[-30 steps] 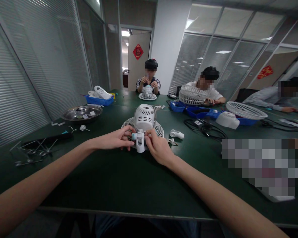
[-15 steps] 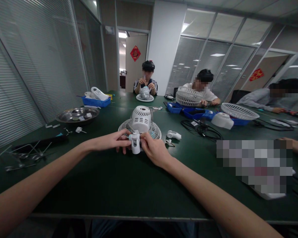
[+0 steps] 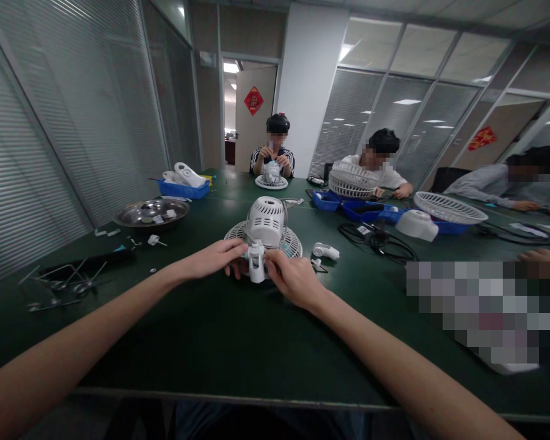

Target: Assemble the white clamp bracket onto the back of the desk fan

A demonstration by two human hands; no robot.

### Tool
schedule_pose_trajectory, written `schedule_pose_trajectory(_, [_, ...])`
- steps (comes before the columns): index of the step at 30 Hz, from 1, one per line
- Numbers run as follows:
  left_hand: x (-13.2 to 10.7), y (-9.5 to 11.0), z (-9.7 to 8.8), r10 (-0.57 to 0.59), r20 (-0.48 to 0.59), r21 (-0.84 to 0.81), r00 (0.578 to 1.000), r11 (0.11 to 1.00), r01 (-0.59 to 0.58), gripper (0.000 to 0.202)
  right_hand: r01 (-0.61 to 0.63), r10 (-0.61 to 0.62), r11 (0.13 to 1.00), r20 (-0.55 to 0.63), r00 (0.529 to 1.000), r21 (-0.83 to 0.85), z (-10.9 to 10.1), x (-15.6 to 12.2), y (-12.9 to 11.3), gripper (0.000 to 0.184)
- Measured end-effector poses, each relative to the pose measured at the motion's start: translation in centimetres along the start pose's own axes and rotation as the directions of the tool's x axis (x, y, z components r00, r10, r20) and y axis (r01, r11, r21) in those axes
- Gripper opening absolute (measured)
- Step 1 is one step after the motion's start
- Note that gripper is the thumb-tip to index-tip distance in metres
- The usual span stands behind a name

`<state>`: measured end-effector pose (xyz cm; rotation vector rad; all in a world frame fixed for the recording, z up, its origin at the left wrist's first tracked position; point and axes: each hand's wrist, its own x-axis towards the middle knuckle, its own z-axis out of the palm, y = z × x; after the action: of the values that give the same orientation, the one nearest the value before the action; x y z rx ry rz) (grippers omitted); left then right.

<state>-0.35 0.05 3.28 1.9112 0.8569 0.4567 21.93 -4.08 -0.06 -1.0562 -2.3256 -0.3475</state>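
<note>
A small white fan neck bracket (image 3: 256, 264) stands upright on the green table (image 3: 211, 330), just in front of a white fan motor housing (image 3: 266, 220) that rests on a round white grille (image 3: 289, 242). My left hand (image 3: 215, 258) pinches the bracket from the left, fingers closed on it. My right hand (image 3: 292, 278) grips it from the right, fingers curled around its side. A little blue part shows at the bracket's top left.
A steel bowl (image 3: 150, 212) and loose metal clips (image 3: 59, 284) lie at left. A small white handle piece (image 3: 325, 250) and black cable (image 3: 378, 239) lie at right. Blue trays (image 3: 183, 188) and fan grilles (image 3: 449, 208) sit farther back. Three other people work at the far and right sides.
Both hands stay on the bracket with only slight finger shifts. The view has swayed a little.
</note>
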Motion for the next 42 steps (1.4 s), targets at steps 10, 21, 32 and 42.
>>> schedule_pose_trajectory(10, [0.4, -0.8, -1.0, 0.026, -0.123, -0.047, 0.992, 0.998, -0.032, 0.041, 0.033, -0.037, 0.997, -0.056, 0.998, -0.075, -0.1, 0.1, 0.5, 0.027])
schedule_pose_trajectory(21, [0.3, -0.5, -0.9, 0.035, -0.004, -0.219, 0.999, 0.975, -0.036, 0.037, 0.053, -0.057, 0.996, -0.059, 0.997, -0.067, 0.2, 0.2, 1.5, 0.027])
schedule_pose_trajectory(32, [0.4, -0.9, -0.8, 0.092, 0.055, -0.162, 0.994, 0.983, -0.082, 0.036, -0.096, 0.111, 0.987, 0.11, 0.988, -0.132, -0.4, 0.6, 0.5, 0.025])
schedule_pose_trajectory(42, [0.1, -0.2, -0.1, 0.052, 0.021, -0.041, 0.998, 0.998, -0.051, 0.037, -0.108, 0.123, 0.985, 0.11, 0.986, -0.131, -0.2, 0.8, -0.1, 0.023])
